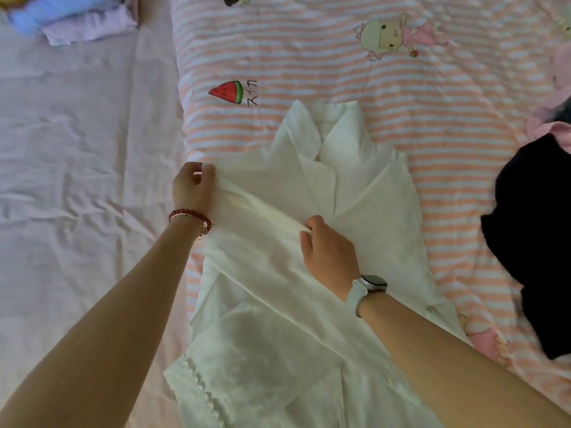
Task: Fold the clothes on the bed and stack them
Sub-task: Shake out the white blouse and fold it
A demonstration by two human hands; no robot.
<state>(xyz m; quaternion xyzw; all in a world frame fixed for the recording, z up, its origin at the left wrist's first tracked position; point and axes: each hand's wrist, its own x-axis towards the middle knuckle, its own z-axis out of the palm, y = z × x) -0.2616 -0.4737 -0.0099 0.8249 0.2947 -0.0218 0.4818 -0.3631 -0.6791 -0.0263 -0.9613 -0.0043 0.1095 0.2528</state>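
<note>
Crucially, the thin white collared shirt (355, 186) lies face-up on the pink-and-white striped cartoon quilt (401, 72) with its long axis running away from the person, collar at the far end, scalloped hem nearest; its left-side panel is lifted into a taut band stretched between the two hands, so the fold seemingly turns inward, toward the shirt's midline to the right. The left hand (193, 188), nearer the shoulder edge, pinches the fabric's far corner between thumb and curled fingers; the right hand (329, 250) grips the same band lower down, fingers curled under the cloth, thumb on top. The cloth looks light, slightly sheer, soft-creasing; it will likely sag unless kept stretched. A black crumpled garment (531, 236) waits to the right; folded lilac and blue clothes (77, 23) sit stacked far left on the pale pink sheet (77, 149).
</note>
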